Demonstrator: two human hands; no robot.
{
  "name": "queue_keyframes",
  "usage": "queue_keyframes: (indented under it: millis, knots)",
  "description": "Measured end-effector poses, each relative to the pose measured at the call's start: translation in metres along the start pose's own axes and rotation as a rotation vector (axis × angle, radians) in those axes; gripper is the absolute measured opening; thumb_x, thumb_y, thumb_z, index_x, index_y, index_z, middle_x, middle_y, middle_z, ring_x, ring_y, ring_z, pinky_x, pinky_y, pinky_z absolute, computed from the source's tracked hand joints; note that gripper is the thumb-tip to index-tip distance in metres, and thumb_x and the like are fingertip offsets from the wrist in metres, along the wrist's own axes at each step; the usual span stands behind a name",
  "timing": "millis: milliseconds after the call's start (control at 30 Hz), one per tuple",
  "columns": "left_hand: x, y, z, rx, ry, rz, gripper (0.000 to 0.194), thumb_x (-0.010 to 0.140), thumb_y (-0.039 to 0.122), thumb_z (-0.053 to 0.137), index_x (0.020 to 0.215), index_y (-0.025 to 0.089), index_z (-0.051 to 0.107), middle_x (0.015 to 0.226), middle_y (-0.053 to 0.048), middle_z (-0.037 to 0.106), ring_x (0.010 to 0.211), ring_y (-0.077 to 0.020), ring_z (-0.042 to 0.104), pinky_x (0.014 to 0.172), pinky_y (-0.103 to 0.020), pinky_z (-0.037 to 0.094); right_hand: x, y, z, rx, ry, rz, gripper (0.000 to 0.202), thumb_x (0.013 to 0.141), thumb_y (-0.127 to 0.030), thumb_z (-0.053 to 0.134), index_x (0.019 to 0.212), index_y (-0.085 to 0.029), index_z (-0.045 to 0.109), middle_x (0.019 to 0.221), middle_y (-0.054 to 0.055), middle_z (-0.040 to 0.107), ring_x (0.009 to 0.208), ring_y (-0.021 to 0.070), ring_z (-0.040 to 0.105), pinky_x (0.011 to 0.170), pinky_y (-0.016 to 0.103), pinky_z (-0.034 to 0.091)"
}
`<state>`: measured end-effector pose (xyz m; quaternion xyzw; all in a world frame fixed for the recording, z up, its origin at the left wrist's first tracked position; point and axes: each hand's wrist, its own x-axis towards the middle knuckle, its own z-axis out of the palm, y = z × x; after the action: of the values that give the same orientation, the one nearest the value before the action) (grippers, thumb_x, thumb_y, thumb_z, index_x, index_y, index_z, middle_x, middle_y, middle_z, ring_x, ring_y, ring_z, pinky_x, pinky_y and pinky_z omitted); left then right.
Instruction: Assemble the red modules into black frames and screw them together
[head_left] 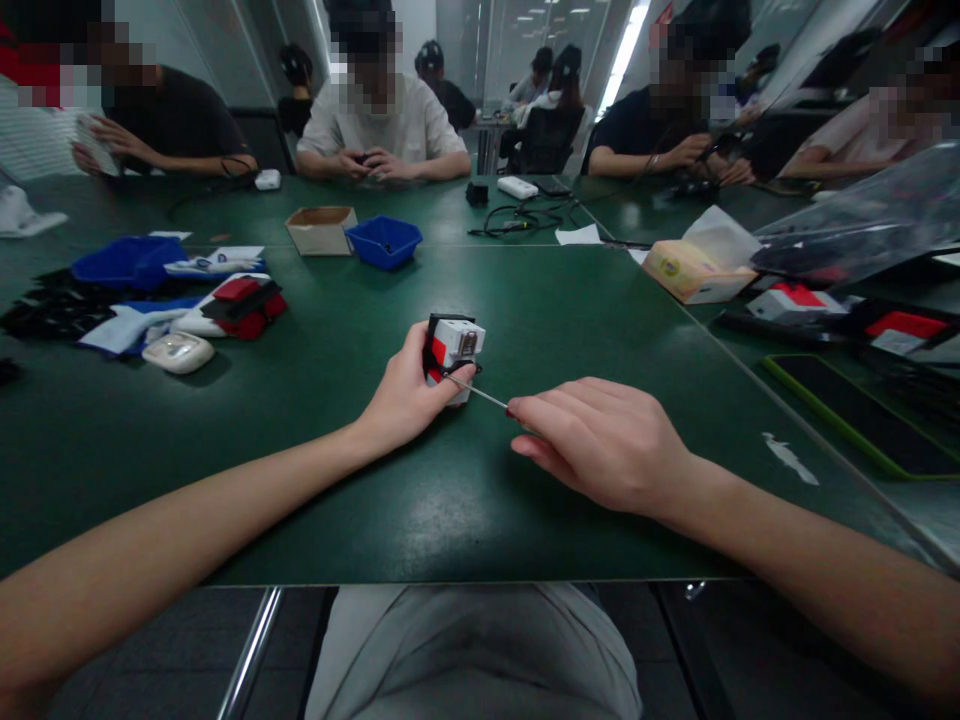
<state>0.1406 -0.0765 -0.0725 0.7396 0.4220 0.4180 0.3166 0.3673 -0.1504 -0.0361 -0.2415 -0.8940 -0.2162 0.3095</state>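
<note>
Near the middle of the green table, my left hand is wrapped round a small white and red device with a black frame on it. The device stands roughly upright, and its lower part is partly behind my thumb. To its right, my right hand is closed round a thin metal screwdriver. The shaft points left, and its tip meets the black frame's lower part beside my left thumb. Most of the screwdriver's handle is hidden in my fingers.
On the left lie a blue tray, cloths, a red and black device and a white case. Farther back are a cardboard box and a blue bin. A tissue pack and green-edged mat lie right. People sit opposite.
</note>
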Motion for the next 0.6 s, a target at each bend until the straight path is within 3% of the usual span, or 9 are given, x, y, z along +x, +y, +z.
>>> queue_keyframes:
  millis: [200, 433, 600]
  knots:
    - [-0.0003, -0.001, 0.0002, 0.019, 0.004, -0.011, 0.05, 0.085, 0.044, 0.071, 0.122, 0.018, 0.05, 0.111, -0.007, 0.071, 0.095, -0.0227, 0.068, 0.088, -0.035, 0.053, 0.0, -0.0013, 0.0016, -0.027, 0.036, -0.055, 0.019, 0.097, -0.012, 0.053, 0.115, -0.017, 0.058, 0.093, 0.006, 0.073, 0.08, 0.0178, 0.065, 0.067, 0.03, 0.049]
    - [-0.0005, -0.0005, 0.0007, 0.008, 0.001, 0.001, 0.05, 0.085, 0.044, 0.072, 0.122, 0.018, 0.05, 0.112, -0.007, 0.071, 0.096, -0.0226, 0.067, 0.089, -0.035, 0.053, 0.0003, -0.0015, 0.0005, -0.048, 0.015, -0.028, 0.013, 0.104, -0.025, 0.052, 0.106, -0.016, 0.061, 0.079, 0.003, 0.07, 0.071, 0.0155, 0.062, 0.062, 0.03, 0.044]
    - [-0.0011, 0.001, 0.0009, 0.014, -0.001, -0.003, 0.049, 0.085, 0.043, 0.072, 0.122, 0.018, 0.051, 0.111, -0.007, 0.071, 0.096, -0.0227, 0.067, 0.088, -0.035, 0.053, 0.0029, -0.0009, -0.0026, -0.087, 0.012, -0.118, 0.01, 0.1, -0.014, 0.053, 0.105, -0.015, 0.062, 0.09, 0.005, 0.075, 0.074, 0.0167, 0.063, 0.06, 0.031, 0.043]
